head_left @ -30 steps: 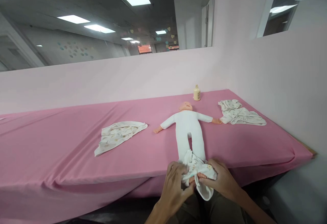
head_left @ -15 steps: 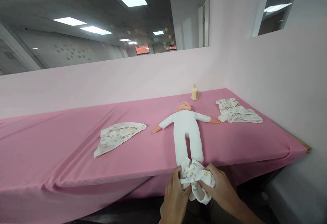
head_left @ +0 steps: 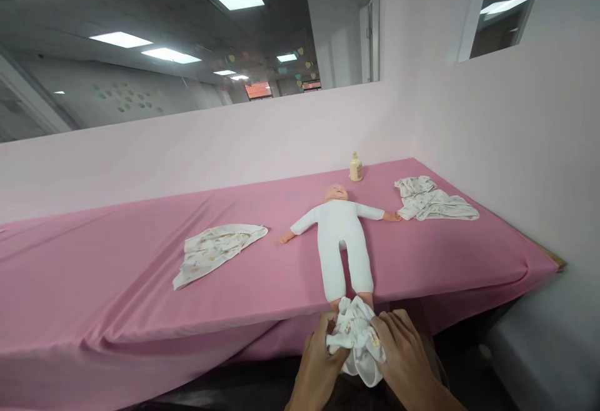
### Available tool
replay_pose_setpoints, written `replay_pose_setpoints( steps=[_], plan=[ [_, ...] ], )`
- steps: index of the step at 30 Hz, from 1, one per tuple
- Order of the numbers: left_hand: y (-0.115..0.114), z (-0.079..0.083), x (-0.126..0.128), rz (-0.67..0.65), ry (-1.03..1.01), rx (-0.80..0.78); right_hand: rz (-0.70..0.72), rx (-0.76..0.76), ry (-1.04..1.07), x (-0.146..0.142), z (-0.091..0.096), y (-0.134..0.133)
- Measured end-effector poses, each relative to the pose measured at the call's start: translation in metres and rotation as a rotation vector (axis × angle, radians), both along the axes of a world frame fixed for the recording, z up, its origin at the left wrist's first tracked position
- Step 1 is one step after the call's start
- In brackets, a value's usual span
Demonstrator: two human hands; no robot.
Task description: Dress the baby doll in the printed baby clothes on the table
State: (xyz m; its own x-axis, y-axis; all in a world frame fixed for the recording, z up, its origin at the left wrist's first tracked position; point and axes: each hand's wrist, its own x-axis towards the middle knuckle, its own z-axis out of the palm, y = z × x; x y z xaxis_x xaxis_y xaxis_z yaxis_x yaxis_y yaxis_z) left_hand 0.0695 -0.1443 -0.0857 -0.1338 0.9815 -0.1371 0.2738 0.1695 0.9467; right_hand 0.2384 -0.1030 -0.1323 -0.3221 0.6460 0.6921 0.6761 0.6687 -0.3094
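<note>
Your left hand [head_left: 319,361] and right hand [head_left: 407,356] pinch opposite sides of the bunched printed garment [head_left: 357,339] | garment: at the doll's [head_left: 341,230] feet | doll: lying on the pink-covered table [head_left: 140,273]

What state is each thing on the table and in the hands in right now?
Left hand: closed on the bunched garment.
Right hand: closed on it too.
Bunched garment: crumpled, held at the doll's ankles.
Doll: on its back, arms spread, feet hidden.
Left cloth: spread, wrinkled.
Right cloth: rumpled.
Bottle: upright.
Pink sheet: creased, draped over the edge.
</note>
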Motion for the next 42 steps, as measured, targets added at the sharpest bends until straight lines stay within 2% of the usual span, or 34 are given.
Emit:
replay_pose_setpoints(
  steps=[3, 5, 10, 14, 16, 18, 21, 24, 26, 29, 31, 33, 36, 39, 42],
  plan=[
    [0.002, -0.002, -0.014, -0.145, -0.042, 0.008, 0.094, -0.333, 0.049, 0.004, 0.01, 0.0],
    [0.003, -0.002, -0.02, -0.19, -0.069, 0.002, 0.144, -0.53, 0.055, 0.006, 0.02, 0.0],
    [-0.002, 0.009, -0.028, -0.321, -0.049, -0.05, 0.239, -0.774, 0.008, 0.014, 0.041, -0.004],
    [-0.005, 0.031, -0.04, -0.419, -0.025, -0.117, 0.356, -0.984, 0.106, 0.032, 0.064, -0.001],
    [-0.003, 0.05, -0.05, -0.51, -0.028, -0.148, 0.429, -1.061, 0.16, 0.045, 0.082, 0.004],
    [0.003, 0.075, -0.06, -0.6, -0.005, -0.148, 0.51, -1.095, 0.178, 0.058, 0.105, 0.013],
    [0.024, 0.124, -0.071, -0.704, 0.107, -0.056, 0.611, -1.045, 0.138, 0.071, 0.149, 0.03],
    [0.056, 0.181, -0.074, -0.748, 0.342, 0.147, 0.665, -0.876, 0.111, 0.074, 0.199, 0.052],
    [0.076, 0.218, -0.071, -0.715, 0.434, 0.264, 0.708, -0.755, 0.108, 0.074, 0.232, 0.066],
    [0.094, 0.267, -0.061, -0.728, 0.479, 0.287, 0.616, -0.647, 0.2, 0.071, 0.272, 0.08],
    [0.099, 0.292, -0.054, -0.77, 0.516, 0.277, 0.538, -0.58, 0.189, 0.07, 0.293, 0.084],
    [0.1, 0.311, -0.047, -0.773, 0.596, 0.292, 0.503, -0.51, 0.105, 0.07, 0.309, 0.085],
    [0.098, 0.331, -0.039, -0.789, 0.727, 0.311, 0.441, -0.404, -0.099, 0.069, 0.324, 0.084],
    [0.094, 0.342, -0.031, -0.8, 0.832, 0.335, 0.309, -0.235, -0.255, 0.064, 0.33, 0.081],
    [0.087, 0.347, -0.022, -0.77, 0.908, 0.405, 0.177, -0.054, -0.191, 0.056, 0.33, 0.074]
  ],
)
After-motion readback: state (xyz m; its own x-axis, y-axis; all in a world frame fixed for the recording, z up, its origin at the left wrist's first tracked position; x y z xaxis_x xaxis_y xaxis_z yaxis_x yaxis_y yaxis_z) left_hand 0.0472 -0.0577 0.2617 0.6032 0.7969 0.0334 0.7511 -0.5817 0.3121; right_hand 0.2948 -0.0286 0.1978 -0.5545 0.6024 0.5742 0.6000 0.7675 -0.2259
